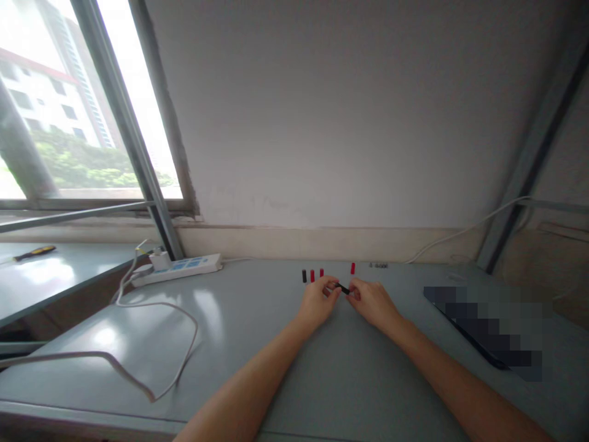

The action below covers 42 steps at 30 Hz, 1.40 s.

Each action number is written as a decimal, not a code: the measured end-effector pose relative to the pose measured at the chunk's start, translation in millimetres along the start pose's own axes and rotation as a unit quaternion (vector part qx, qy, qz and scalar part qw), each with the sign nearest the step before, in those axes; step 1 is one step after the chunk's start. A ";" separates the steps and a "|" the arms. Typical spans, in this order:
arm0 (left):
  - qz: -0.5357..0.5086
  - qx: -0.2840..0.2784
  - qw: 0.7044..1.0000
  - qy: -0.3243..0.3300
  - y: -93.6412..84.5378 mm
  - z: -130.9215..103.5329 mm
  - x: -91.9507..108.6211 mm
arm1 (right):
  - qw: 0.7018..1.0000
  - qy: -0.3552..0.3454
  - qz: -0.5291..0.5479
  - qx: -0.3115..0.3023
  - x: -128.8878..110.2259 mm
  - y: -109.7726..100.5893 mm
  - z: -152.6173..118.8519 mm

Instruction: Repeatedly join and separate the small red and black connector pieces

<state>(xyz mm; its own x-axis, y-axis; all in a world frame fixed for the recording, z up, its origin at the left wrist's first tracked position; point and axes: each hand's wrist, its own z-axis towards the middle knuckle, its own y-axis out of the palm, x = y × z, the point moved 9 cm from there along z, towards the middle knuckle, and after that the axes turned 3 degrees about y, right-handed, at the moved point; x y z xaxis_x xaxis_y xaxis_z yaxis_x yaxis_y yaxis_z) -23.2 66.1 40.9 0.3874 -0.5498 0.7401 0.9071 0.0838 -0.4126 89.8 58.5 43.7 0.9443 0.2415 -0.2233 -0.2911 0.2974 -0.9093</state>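
Note:
Between both hands, just above the table, is a small black cylinder [343, 288]. The fingertips of my left hand [321, 300] pinch its left end, and those of my right hand [369, 299] pinch its right end. Behind my left hand stand a black cylinder [304, 276] and two red ones, the left one [312, 276] and the right one [321, 272], the latter close to my fingers. Another red cylinder [353, 268] stands behind my right hand. Farther right lie several tiny metallic pieces [379, 266], too small to make out.
A white power strip [197, 265] with plugs sits at the back left, its cable [196, 331] looping over the grey table [230, 368]. A dark, pixelated flat object [478, 325] lies right. A screwdriver [39, 252] rests on the left-hand surface. Metal posts rise at both sides.

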 end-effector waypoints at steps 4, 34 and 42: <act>-0.036 0.055 0.997 -0.049 -15.2 5.1 -8.9 | 0.989 0.053 0.138 -0.025 14.6 12.7 14.3; 0.053 -0.021 0.998 -0.032 -1.4 -4.4 -11.8 | 0.981 0.172 0.083 -0.028 56.6 23.0 49.7; 0.154 -0.081 0.984 0.024 12.8 -13.3 6.3 | 0.964 0.253 0.082 -0.029 99.8 32.5 58.7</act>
<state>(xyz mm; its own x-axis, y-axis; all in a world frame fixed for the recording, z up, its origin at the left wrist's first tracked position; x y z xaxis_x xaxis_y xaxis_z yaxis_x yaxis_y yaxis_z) -11.4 52.6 33.2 0.6287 -0.5579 0.5417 0.7078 0.1220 -0.6958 165.6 146.4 12.4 0.8443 -0.2045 -0.4953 -0.4478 0.2383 -0.8618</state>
